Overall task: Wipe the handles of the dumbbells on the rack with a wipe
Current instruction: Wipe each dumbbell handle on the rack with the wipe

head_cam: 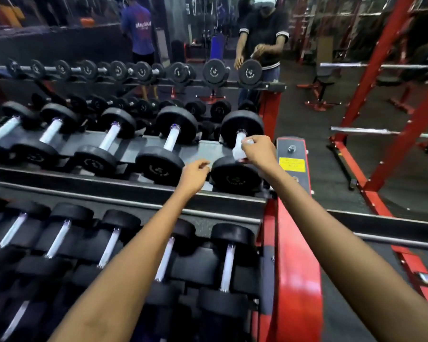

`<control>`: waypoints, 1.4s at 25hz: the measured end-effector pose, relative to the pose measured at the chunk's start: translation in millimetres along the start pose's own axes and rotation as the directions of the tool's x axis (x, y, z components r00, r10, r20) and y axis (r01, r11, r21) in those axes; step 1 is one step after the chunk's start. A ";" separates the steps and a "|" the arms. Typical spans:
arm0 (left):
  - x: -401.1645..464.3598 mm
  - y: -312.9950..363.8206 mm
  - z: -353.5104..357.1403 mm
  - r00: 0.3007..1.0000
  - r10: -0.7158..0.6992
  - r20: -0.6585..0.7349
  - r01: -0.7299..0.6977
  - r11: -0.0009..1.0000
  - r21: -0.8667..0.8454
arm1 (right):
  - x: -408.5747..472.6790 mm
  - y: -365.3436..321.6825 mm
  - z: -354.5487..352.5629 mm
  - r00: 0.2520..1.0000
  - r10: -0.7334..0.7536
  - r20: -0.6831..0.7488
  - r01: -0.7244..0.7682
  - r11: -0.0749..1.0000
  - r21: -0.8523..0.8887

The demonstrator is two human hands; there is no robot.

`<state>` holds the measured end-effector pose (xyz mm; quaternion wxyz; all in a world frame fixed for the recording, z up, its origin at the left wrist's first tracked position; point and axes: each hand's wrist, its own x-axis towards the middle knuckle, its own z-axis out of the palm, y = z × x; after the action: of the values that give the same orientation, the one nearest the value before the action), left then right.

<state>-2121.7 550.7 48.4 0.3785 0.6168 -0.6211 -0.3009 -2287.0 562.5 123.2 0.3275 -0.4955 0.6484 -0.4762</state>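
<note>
At right end of upper rack tier, right hand [258,150] pinches white wipe [240,149], wrapped against chrome handle [240,139] of end dumbbell [236,154]. Left hand [194,175] loosely curled, holds nothing, just beside near weight head. Advice: close wipe fully around handle, slide from far head toward near head, twist a little (underside also). Hidden: lower part of handle under hand; wipe bright, its edges unclear.

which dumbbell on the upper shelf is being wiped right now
The rightmost dumbbell, beside the red upright. The right hand presses a white wipe on its handle; the others' handles are bare.
</note>
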 end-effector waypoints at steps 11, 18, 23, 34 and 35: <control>-141.1 -147.3 50.6 0.952 -0.307 0.018 0.305 0.951 0.058 | -119.9 148.0 46.6 0.898 0.413 0.148 -0.417 0.909 -0.006; -152.4 -265.1 107.1 0.951 -0.221 0.216 0.166 0.955 0.246 | -156.0 301.9 80.2 0.785 0.616 -0.073 -0.619 0.772 -0.142; -111.7 -325.0 148.5 0.946 -0.025 0.322 -0.095 0.930 0.354 | -138.9 376.3 104.2 0.751 0.659 0.032 -0.629 0.730 -0.266; -77.5 -392.0 205.5 0.865 0.284 0.414 -0.491 0.647 0.583 | -121.5 407.1 112.4 0.571 0.655 0.494 -0.574 0.749 -0.330; -77.9 -392.7 206.0 0.868 0.308 0.390 -0.491 0.651 0.579 | -120.0 405.3 115.6 0.551 0.664 0.505 -0.588 0.738 -0.330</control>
<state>-2087.4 586.2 -399.1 0.1086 0.5117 -0.8510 -0.0463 -2282.0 665.6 -302.6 0.6297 -0.3727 0.6730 -0.1073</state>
